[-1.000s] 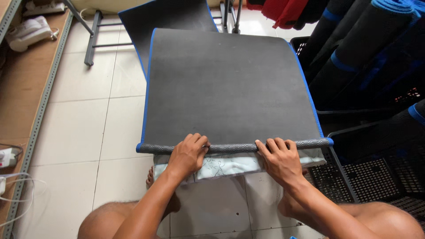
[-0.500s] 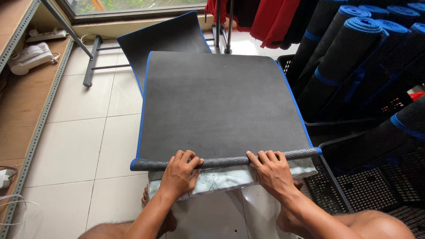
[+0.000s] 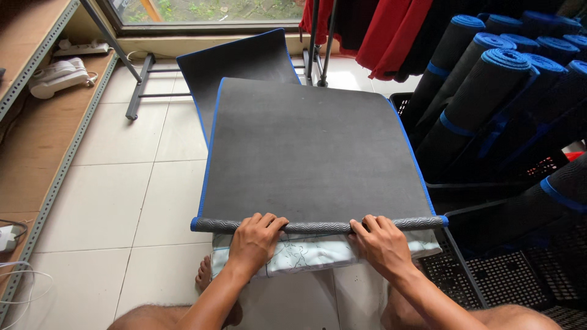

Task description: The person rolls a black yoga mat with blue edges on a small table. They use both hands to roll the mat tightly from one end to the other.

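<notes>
both hands press down on the rolled near edge of a dark grey, blue-trimmed mat, left hand and right hand set apart, fingers curled over the roll. the roll lies crosswise, left to right; the mat's long axis runs away toward the window, over a white tiled floor. rolled mats stand at right.

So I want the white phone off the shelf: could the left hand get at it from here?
Probably not. The left hand grips the rolled mat edge, and the phone sits far off on the wooden shelf, seemingly beyond arm's reach without leaning.
</notes>
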